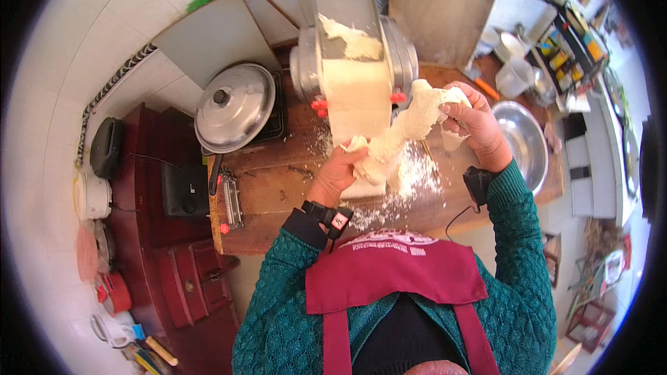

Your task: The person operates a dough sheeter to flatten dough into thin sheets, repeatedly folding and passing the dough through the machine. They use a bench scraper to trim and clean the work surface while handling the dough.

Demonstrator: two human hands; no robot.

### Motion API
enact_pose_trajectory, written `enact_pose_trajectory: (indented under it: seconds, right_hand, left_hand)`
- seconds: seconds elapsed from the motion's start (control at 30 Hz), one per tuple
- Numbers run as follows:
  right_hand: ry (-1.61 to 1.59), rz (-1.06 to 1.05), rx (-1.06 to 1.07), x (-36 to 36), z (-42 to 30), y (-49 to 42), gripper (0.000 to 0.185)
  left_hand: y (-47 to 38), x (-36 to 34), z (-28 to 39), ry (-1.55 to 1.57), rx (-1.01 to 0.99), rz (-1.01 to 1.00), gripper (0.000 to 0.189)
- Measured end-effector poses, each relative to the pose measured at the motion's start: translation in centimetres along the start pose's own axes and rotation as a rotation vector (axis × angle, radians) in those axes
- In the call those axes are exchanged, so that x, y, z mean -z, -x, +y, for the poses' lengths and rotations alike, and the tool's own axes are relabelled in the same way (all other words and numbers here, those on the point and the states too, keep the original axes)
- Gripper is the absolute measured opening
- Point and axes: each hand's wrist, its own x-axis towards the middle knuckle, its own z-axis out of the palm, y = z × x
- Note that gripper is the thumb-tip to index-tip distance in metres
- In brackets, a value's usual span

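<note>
Between my two hands a ragged strip of dough (398, 133) is stretched out above the wooden table. My left hand (338, 169) grips its lower end, and my right hand (471, 117) grips its upper end, where a flap hangs down. Behind it stands a metal dough-rolling machine (406, 54) with red knobs. A smooth dough sheet (357, 96) comes down from its rollers onto the table, partly hidden by the held dough. More rough dough (359, 44) lies in the machine's feed tray. Loose white flour (419, 172) is scattered beneath my hands.
On the table's left stands a lidded pan (237, 107), with a metal cutter attachment (231, 200) before it. To the right are a steel bowl (523, 140), an orange-handled tool (484, 86) and a white plastic container (515, 77). A wooden board (443, 5) leans behind.
</note>
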Motion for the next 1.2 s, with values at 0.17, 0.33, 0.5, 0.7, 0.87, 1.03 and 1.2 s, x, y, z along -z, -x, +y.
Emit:
enact_pose_trajectory:
  seconds: [0.17,0.33,0.5,0.7,0.87,1.03,1.2]
  right_hand:
    - [0.128,-0.075,-0.023,-4.9,-4.3,-4.7,0.014]
    - [0.044,-0.126,-0.078,-8.1,-6.7,-9.2,0.012]
    - [0.068,-0.261,-0.096,-9.7,-8.6,-15.4,0.017]
    - [0.592,-0.315,-0.152,-10.0,-7.3,-25.0,0.021]
    - [0.995,-0.306,0.003,-7.5,-3.5,-33.1,0.019]
    - [1.632,-0.239,0.546,-5.1,-1.5,-37.7,0.026]
    - [1.777,-0.108,0.967,-5.3,-1.5,-35.8,0.037]
  left_hand:
    - [0.9,0.0,1.1,-0.015,-0.098,0.009,0.040]
    - [3.5,0.5,4.2,0.029,-0.214,0.037,0.034]
    - [5.4,0.1,5.8,0.016,-0.301,0.001,0.019]
    - [4.9,-0.9,6.4,-0.231,-0.225,0.085,0.016]
    - [5.6,-0.3,6.2,-0.223,-0.132,0.148,0.016]
    - [4.8,0.4,5.8,-0.178,-0.119,0.186,0.017]
    - [4.3,1.1,6.4,-0.110,-0.088,0.200,0.019]
